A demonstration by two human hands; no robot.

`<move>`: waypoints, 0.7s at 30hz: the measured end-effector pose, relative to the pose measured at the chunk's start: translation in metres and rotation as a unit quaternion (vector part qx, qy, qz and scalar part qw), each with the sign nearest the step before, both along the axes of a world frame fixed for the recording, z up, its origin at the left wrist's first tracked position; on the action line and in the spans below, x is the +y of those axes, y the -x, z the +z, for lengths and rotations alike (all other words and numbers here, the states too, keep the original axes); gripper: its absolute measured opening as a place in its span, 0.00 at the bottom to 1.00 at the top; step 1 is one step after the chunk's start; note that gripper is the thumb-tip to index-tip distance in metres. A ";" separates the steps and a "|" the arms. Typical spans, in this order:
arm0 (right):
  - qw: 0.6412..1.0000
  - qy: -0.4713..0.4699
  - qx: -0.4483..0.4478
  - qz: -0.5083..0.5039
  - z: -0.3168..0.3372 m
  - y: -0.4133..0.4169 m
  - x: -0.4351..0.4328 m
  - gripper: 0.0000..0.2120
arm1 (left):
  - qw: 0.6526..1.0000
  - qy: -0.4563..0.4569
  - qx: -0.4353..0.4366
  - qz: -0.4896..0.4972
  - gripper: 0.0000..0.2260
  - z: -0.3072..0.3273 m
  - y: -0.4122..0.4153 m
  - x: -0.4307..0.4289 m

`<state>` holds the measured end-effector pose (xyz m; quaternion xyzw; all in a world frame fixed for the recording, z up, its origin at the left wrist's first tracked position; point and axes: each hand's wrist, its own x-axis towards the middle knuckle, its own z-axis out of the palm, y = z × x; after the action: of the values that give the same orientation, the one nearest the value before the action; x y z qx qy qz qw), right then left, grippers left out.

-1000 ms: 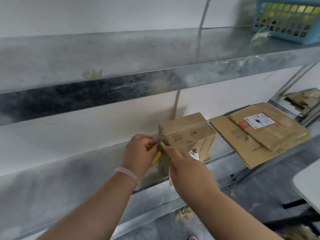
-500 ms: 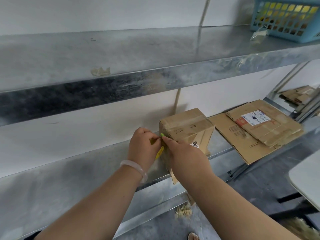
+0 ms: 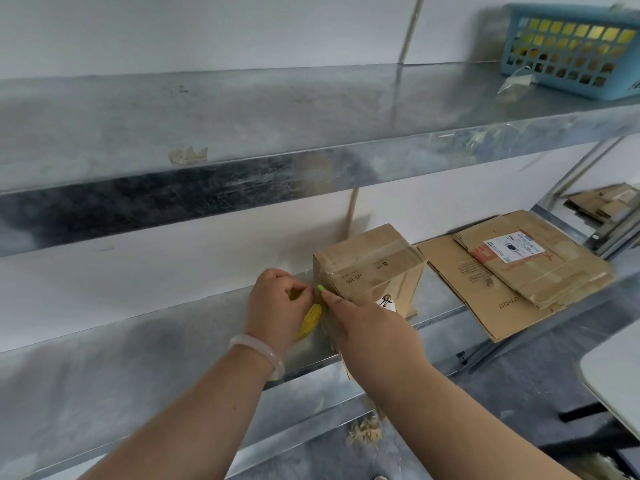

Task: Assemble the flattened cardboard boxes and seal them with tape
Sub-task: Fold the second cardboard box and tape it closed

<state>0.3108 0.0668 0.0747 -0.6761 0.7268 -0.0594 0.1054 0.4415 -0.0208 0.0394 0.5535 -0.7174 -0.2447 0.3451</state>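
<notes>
Hands [image 3: 277, 308] with yellow tool [image 3: 311, 320] at box [image 3: 374, 265]

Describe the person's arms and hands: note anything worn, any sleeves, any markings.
Both arms are bare as far as they show, with no sleeves in view. Neither the left hand nor the right hand wears a glove. A pale, smooth, rounded bangle circles the left wrist. No watch, ring or marking shows on the visible parts.
</notes>
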 end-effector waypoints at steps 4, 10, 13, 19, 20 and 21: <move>1.000 -0.002 0.000 0.008 0.002 0.003 -0.005 0.31 | 1.000 -0.002 -0.010 0.001 0.05 0.003 0.004 0.000; 0.998 -0.052 0.031 0.033 0.002 0.008 -0.011 0.39 | 1.000 -0.006 -0.002 0.026 0.03 0.003 0.006 0.006; 0.998 -0.041 0.034 0.042 -0.002 0.012 -0.012 0.39 | 1.000 -0.013 0.001 0.021 0.03 0.003 0.011 0.012; 0.995 -0.056 0.042 0.066 -0.005 0.029 -0.009 0.29 | 0.997 -0.011 -0.014 0.074 0.07 0.008 -0.001 0.008; 0.995 -0.052 0.041 0.070 -0.006 0.033 -0.008 0.29 | 0.997 -0.008 -0.017 0.069 0.07 0.008 -0.002 0.010; 0.995 -0.048 0.034 0.076 -0.006 0.036 -0.008 0.31 | 0.998 -0.006 -0.018 0.065 0.06 0.007 -0.002 0.012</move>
<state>0.2750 0.0584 0.0690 -0.7249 0.6788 0.0070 0.1168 0.4433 -0.0090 0.0464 0.6056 -0.6844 -0.2162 0.3437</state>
